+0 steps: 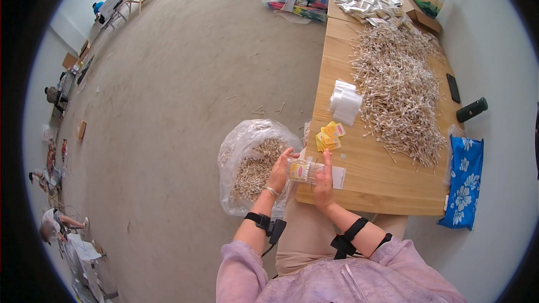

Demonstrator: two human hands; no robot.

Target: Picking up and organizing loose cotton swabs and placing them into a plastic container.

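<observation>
Both hands hold a small clear plastic packet [303,170] filled with thin white-tipped sticks and a yellow label, level at the near edge of the wooden table [387,191]. My left hand [278,171] grips its left end and my right hand [324,179] grips its right end. A loose stack of yellow labels [329,136] lies on the table just beyond the packet. A big heap of the same sticks [401,92] covers the middle of the table.
A clear plastic bag [252,165] of sticks stands on the floor left of my left hand. A stack of clear empty packets [345,101], a black phone [453,87], a dark bottle [471,110] and a blue flowered cloth [463,182] are on or beside the table. People sit far left.
</observation>
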